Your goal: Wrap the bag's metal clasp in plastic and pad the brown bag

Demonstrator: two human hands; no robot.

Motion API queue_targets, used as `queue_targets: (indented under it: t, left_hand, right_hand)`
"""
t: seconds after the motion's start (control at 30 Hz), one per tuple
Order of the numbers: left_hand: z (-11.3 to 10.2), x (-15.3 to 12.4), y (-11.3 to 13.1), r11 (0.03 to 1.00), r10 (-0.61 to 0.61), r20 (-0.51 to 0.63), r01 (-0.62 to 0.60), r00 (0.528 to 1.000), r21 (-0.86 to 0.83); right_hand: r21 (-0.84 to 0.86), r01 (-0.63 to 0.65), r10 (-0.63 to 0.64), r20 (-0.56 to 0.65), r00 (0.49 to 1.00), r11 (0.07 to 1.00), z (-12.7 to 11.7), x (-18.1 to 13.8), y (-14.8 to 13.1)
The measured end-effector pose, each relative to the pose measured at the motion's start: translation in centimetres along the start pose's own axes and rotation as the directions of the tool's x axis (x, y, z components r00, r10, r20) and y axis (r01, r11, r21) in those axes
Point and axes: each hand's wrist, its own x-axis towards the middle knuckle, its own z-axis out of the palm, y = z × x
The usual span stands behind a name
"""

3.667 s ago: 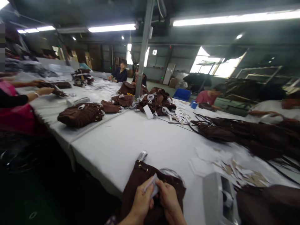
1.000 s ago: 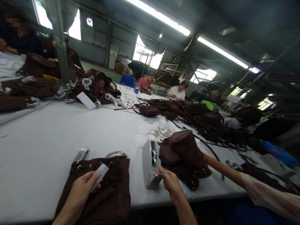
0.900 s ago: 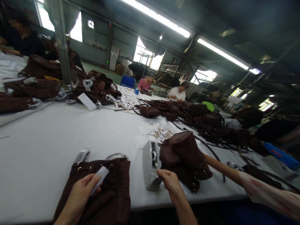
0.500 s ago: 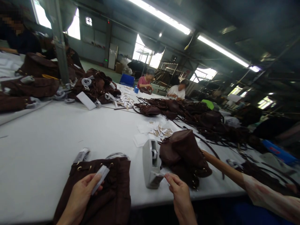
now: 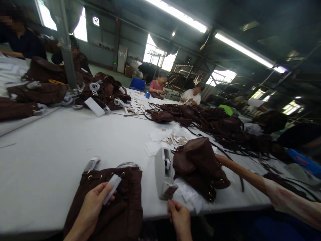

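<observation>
My left hand (image 5: 96,201) pinches a small flat white wrapped packet (image 5: 112,189) between thumb and fingers. It is over a dark brown drawstring bag (image 5: 125,207) with gold eyelets, lying on the white table. My right hand (image 5: 179,214) is closed in a pinch just below the front of a grey tape dispenser (image 5: 160,174). Whatever is between its fingertips is too small to make out. Another brown bag (image 5: 203,160) stands right behind the dispenser, with crumpled white paper (image 5: 188,194) under it. A co-worker's arm (image 5: 240,174) reaches behind that bag from the right.
Paper scraps (image 5: 175,139) lie beyond the dispenser. A long heap of brown bags (image 5: 215,120) with straps runs along the right. More bags (image 5: 100,90) with wrapped handles lie at the left near a metal post (image 5: 66,47). Several people sit around the table.
My right hand has moved down and left, from beside the dispenser's cutting end to below it. My left hand still holds the white packet over the bag. Crumpled white paper now shows beside the dispenser.
</observation>
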Motion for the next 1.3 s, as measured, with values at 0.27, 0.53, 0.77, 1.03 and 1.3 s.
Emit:
queue_targets:
  t: [0.27, 0.53, 0.77, 1.03, 1.3]
  left_hand:
    - [0.6, -0.3, 0.5, 0.965, 0.201, 0.032, -0.203, 0.979, 0.168]
    - [0.4, -1.3, 0.2, 0.931, 0.283, 0.004, -0.275, 0.959, 0.239]
    - [0.5, -1.4, 0.1, 0.898, 0.367, -0.016, -0.350, 0.930, 0.267]
    - [0.6, -1.5, -0.2, 0.839, 0.456, -0.054, -0.409, 0.888, 0.359]
    - [0.6, -1.3, 0.0, 0.857, 0.450, -0.056, -0.414, 0.891, 0.308]
  right_hand:
    - [-0.049, 0.293, -0.249, 0.406, 0.879, 0.955, 3.0, -3.4, -5.7]
    - [0.061, 0.494, -0.394, 0.691, 0.606, 0.867, 10.9, -5.3, -12.9]
    - [-0.061, 0.553, -0.381, 0.661, 0.646, 0.831, 14.7, -4.2, -11.8]
    - [-0.155, 0.395, -0.214, 0.637, 0.740, 0.905, 15.9, -3.4, -10.9]
    - [-0.108, 0.267, -0.146, 0.617, 0.773, 0.958, 16.0, -3.3, -10.2]
